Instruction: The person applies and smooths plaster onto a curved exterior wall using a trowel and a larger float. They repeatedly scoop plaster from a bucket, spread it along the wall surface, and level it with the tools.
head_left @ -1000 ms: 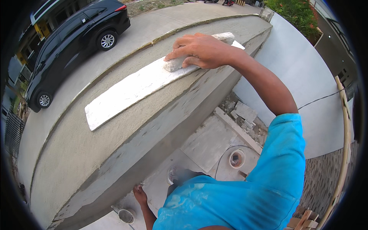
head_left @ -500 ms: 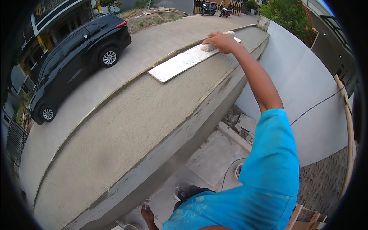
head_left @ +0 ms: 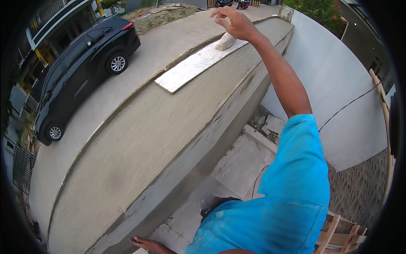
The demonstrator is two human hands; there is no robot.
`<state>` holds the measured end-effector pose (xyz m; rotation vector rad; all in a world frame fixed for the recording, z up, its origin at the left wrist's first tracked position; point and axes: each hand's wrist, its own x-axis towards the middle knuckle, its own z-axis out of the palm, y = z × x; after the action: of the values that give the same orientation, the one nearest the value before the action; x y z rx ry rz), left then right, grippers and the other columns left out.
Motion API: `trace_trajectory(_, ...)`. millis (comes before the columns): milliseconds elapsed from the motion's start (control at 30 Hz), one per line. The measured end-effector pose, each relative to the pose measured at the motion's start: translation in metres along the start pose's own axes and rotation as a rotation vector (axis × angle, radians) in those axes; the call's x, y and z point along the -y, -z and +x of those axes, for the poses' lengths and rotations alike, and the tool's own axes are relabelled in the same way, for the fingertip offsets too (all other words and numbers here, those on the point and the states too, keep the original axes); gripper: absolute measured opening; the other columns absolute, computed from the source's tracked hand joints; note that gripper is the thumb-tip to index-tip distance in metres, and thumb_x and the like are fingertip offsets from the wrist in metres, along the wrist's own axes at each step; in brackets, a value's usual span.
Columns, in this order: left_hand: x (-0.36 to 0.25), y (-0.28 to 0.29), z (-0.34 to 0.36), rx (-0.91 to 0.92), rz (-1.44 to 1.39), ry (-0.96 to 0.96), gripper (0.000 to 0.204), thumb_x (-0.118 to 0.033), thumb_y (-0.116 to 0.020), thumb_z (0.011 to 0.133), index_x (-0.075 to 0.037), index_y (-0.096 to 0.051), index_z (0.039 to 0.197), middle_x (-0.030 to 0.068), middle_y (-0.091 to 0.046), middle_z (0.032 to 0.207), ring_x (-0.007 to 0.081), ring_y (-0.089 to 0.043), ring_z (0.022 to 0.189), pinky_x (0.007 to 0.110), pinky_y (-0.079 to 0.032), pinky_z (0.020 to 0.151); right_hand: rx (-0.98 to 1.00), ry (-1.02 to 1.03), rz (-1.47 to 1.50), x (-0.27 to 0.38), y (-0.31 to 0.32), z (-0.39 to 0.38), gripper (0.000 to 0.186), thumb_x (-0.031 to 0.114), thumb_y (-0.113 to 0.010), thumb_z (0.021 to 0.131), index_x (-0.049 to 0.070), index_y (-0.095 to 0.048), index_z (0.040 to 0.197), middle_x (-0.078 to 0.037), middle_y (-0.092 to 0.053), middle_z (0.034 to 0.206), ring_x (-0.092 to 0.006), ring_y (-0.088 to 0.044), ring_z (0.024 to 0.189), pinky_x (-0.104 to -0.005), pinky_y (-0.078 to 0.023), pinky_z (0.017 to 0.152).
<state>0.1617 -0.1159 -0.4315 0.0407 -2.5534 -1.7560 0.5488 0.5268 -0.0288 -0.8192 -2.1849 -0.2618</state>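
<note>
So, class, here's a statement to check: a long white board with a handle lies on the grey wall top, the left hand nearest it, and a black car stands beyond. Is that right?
Not quite: the head view shows the right hand nearest the long white board; the left hand is near the picture's lower edge. The rest holds.

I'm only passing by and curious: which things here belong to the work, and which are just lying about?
Seemingly part of the work:
board, white, lying on the wall top
handle, on the board, below the raised right hand
wall top, grey and rough

Apparently just around:
car, black, beyond the wall
pole, far right
wooden frame, lower right
</note>
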Motion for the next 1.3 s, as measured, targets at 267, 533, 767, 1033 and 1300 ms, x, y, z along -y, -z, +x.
trace_trajectory(267,-0.045,0.034,-0.008,0.012,0.202,-0.118,0.058,-0.047,-0.047,0.104,0.003,-0.058,0.129,0.0200,-0.063,0.124,0.0310,-0.063,0.108,0.041,-0.050,0.095,-0.194,-0.378,-0.144,-0.066,0.026,-0.091,0.026,0.021,-0.065,0.093,0.019,-0.067,0.118,-0.009,-0.064,0.114,-0.0236,-0.064,0.104,-0.0380,-0.051,0.089)
trace_trajectory(533,-0.050,-0.036,0.019,-0.221,0.072,-0.137,0.086,-0.062,-0.034,0.102,0.012,-0.026,0.147,0.0338,-0.035,0.147,0.0409,-0.037,0.138,0.048,-0.033,0.113,-0.245,-0.858,0.042,-0.006,-0.075,-0.349,0.022,0.013,-0.067,0.091,0.011,-0.067,0.113,-0.011,-0.063,0.103,-0.0242,-0.064,0.094,-0.0378,-0.050,0.084)
trace_trajectory(767,0.005,-0.052,0.048,-0.309,0.379,-0.354,0.092,-0.060,-0.020,0.103,0.015,0.004,0.150,0.0433,-0.006,0.154,0.0542,-0.012,0.145,0.056,-0.014,0.120,0.619,-1.170,0.227,0.112,-0.175,-0.623,0.027,0.018,-0.074,0.078,0.009,-0.069,0.103,-0.022,-0.069,0.088,-0.0384,-0.067,0.090,-0.0450,-0.053,0.079)
trace_trajectory(1033,0.020,-0.046,0.031,-0.114,0.405,-0.545,0.088,-0.048,-0.034,0.105,0.015,0.010,0.149,0.0415,-0.001,0.156,0.0489,-0.011,0.148,0.051,-0.017,0.120,1.052,-1.276,0.264,0.191,-0.167,-0.733,0.023,0.026,-0.068,0.078,0.012,-0.072,0.096,-0.017,-0.072,0.100,-0.0342,-0.068,0.101,-0.0428,-0.053,0.090)
trace_trajectory(1300,-0.157,0.046,-0.018,1.582,0.474,-0.185,0.062,-0.029,-0.063,0.098,0.001,-0.040,0.148,0.0243,-0.055,0.138,0.0308,-0.060,0.121,0.039,-0.045,0.103,0.821,-1.401,0.286,0.211,-0.199,-0.682,0.019,0.021,-0.065,0.084,0.013,-0.070,0.100,-0.018,-0.071,0.101,-0.0362,-0.067,0.103,-0.0440,-0.052,0.091)
